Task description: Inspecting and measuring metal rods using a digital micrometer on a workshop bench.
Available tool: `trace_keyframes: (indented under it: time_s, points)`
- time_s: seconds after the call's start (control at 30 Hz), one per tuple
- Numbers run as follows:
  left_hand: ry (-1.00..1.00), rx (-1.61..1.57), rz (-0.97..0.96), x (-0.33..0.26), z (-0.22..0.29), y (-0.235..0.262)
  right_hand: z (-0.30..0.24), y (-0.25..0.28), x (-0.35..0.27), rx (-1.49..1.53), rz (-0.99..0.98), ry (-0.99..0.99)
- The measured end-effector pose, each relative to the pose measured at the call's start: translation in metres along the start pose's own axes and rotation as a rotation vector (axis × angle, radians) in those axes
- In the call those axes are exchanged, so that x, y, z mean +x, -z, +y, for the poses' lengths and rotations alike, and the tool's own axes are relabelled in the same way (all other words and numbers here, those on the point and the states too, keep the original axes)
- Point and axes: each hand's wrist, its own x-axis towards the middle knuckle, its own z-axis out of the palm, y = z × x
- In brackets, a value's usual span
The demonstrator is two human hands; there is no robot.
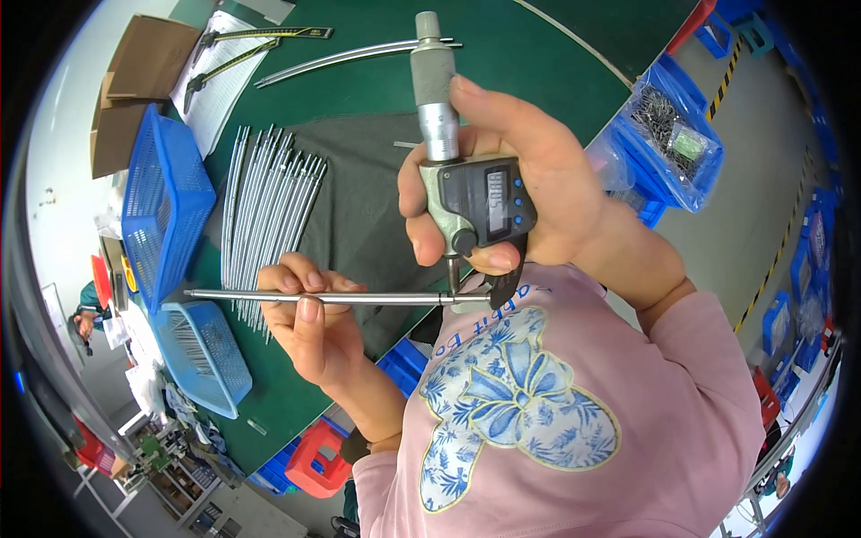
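Note:
My left hand (323, 341) pinches a slim, shiny metal rod (386, 299) between thumb and fingers, keeping it roughly level. A digital micrometer (475, 202) with a small display is gripped in my right hand (560, 166), its knurled thimble pointing up. The rod's right end sits in the micrometer's jaw, just under the spindle; whether both faces touch it I cannot tell. Behind my left hand, a row of similar rods (265, 215) lies on the green table (359, 90), beside and partly on a dark cloth (368, 179).
Two calipers (260, 34) rest near paper and a cardboard box (148, 58) at the far left. Blue baskets (166, 211) line the left edge, one holding thin rods. A blue bin (708, 179) of small metal parts stands right. Another person (85, 323) is at far left.

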Motion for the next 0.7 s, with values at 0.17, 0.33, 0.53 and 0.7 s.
trace_keyframes:
  time_s: [0.17, 0.33, 0.53, 0.7]
  points:
    - [-0.014, 0.044, 0.081, -0.0004, -0.0002, -0.001, 0.001, 0.0044, 0.0009, -0.002, -0.023, 0.01]
    - [-0.015, 0.053, 0.088, -0.0015, 0.0008, -0.0009, 0.0027, 0.0044, 0.0014, 0.012, -0.095, -0.001]
    - [-0.008, 0.031, 0.099, -0.0022, 0.0007, -0.0013, 0.0039, 0.002, 0.0002, 0.042, -0.066, -0.002]
    - [-0.008, 0.026, 0.091, -0.0032, 0.0017, -0.0006, 0.0018, 0.0002, -0.0024, 0.066, -0.071, -0.001]
